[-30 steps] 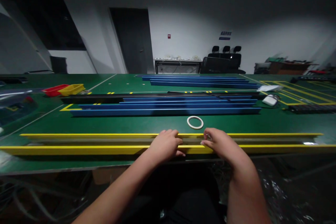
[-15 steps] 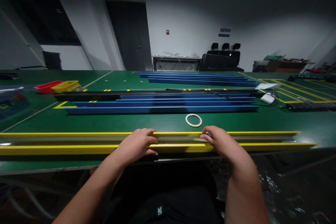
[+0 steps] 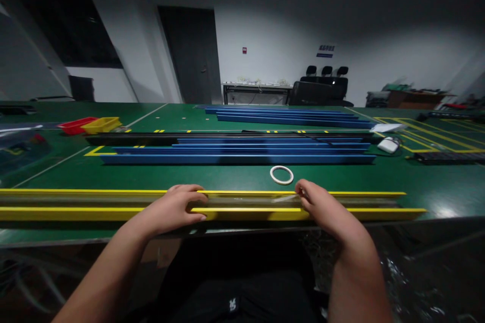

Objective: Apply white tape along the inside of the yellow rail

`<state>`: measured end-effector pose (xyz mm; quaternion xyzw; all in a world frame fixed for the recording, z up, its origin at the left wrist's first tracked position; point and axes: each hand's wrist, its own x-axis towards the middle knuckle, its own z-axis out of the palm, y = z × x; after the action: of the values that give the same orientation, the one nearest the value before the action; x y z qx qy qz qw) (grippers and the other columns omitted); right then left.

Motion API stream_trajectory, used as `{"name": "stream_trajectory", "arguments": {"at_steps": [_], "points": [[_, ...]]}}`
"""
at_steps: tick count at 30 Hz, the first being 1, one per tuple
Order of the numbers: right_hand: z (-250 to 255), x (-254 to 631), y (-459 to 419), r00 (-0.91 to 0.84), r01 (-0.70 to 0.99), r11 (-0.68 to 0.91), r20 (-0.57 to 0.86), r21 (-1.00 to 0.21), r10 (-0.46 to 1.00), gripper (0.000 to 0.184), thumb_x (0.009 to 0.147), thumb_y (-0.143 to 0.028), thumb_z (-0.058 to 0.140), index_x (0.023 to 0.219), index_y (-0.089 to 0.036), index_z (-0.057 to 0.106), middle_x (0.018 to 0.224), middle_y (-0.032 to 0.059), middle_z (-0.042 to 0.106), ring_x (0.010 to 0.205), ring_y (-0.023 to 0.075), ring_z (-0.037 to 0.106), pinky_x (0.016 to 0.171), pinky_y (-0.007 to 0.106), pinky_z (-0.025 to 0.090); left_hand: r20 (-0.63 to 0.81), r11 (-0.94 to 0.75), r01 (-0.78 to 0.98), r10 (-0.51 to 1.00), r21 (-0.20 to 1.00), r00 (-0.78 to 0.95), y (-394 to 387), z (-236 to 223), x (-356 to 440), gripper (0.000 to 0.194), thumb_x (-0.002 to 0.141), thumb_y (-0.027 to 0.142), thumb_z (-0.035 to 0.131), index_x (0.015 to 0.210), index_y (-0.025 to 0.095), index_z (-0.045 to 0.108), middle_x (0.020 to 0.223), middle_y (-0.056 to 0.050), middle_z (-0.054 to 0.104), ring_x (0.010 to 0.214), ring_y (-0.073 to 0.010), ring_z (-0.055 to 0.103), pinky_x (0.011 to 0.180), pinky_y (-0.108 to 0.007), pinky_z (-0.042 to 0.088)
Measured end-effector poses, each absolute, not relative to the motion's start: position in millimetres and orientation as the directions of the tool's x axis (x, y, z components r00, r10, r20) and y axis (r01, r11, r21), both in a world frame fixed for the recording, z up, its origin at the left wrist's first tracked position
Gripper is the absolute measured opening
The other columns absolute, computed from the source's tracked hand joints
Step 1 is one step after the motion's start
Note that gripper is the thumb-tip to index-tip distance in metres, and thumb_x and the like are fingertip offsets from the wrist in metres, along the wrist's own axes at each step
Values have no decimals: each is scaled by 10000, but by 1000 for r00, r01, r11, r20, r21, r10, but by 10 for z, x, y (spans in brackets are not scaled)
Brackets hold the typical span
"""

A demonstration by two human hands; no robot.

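A long yellow channel (image 3: 246,213) lies along the table's near edge, its open side up and its inside greyish. My left hand (image 3: 176,207) grips it across the width, thumb at the near wall and fingers over the far one. To the right, my right hand (image 3: 316,204) is closed over the channel, finger and thumb pinched on one end of a thin pale strip (image 3: 285,198). The strip slants down to the left inside the channel; its exact kind is unclear. Just beyond the right hand, a white ring like a roll of tape (image 3: 281,175) lies flat on the table.
Several blue channels (image 3: 238,159) lie across the green table (image 3: 189,175), with more blue ones (image 3: 284,117) behind. Red (image 3: 78,126) and yellow bins (image 3: 101,124) stand at left. A white device with a cable (image 3: 388,145) sits at right.
The yellow channel has slid left, my left hand moving left with it. My right hand stays near the same spot, and more of the pale strip shows. The view has shifted slightly.
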<state>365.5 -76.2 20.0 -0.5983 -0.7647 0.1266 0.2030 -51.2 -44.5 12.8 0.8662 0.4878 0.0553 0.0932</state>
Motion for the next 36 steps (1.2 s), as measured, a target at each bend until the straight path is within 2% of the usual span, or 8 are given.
{"name": "stream_trajectory", "arguments": {"at_steps": [3,6,11,14,20,25,33,36], "points": [[208,3672,-761,-210,820,251,138,-514,968,326,757,-50,430,987,-207,601,984,46,659,888,164,578,810,268,415,33,-555,797,825,240,564,-499,156,-123,417,807,552,638,1174,353,665,1368,-40,552,1253,-292,507,1040,-410,395],[224,3678,-755,-226,818,269,146,-509,963,319,751,-46,425,934,-208,631,970,48,651,915,168,577,839,274,414,75,-637,750,769,181,635,-522,159,354,394,826,529,639,1167,333,666,1321,-57,578,1180,-289,552,995,-414,415],[239,3658,-759,-182,858,234,154,-457,971,194,887,-224,447,907,-209,639,923,57,613,874,178,573,807,288,412,132,-729,679,683,80,718,-490,108,1044,431,801,603,639,1094,289,678,1126,-70,630,1024,-272,605,884,-391,457],[233,3670,-759,-136,889,180,133,-422,982,166,826,-369,613,854,-205,619,890,52,616,816,185,567,749,290,405,108,-733,680,679,36,726,-439,60,1208,454,783,643,633,1042,275,695,1005,-68,635,933,-262,617,803,-365,469],[241,3749,-755,-137,874,198,166,-443,977,27,836,-206,527,828,-216,551,823,28,638,724,160,546,658,268,376,116,-752,659,655,0,747,-404,15,1070,484,803,691,568,1006,278,716,958,-73,628,880,-255,614,745,-351,463],[214,3798,-763,-157,815,212,146,-540,977,336,761,-52,416,975,-226,608,945,37,685,858,159,598,758,261,409,128,-747,665,660,4,740,-448,-13,849,470,797,668,598,1068,301,707,1011,-73,637,901,-257,622,762,-354,474],[225,3763,-746,-200,869,258,179,-421,963,135,854,-345,586,826,-215,567,862,36,621,788,182,553,703,288,400,120,-693,720,718,30,686,-435,16,244,371,828,581,628,1061,308,721,1179,-83,628,1012,-256,630,873,-361,484],[246,3719,-747,-200,863,258,175,-434,964,81,844,-280,585,806,-215,553,831,24,630,753,170,551,669,277,391,116,-674,738,736,29,667,-416,41,27,301,807,522,683,983,284,736,1213,-82,622,1047,-259,622,909,-363,479]]}}
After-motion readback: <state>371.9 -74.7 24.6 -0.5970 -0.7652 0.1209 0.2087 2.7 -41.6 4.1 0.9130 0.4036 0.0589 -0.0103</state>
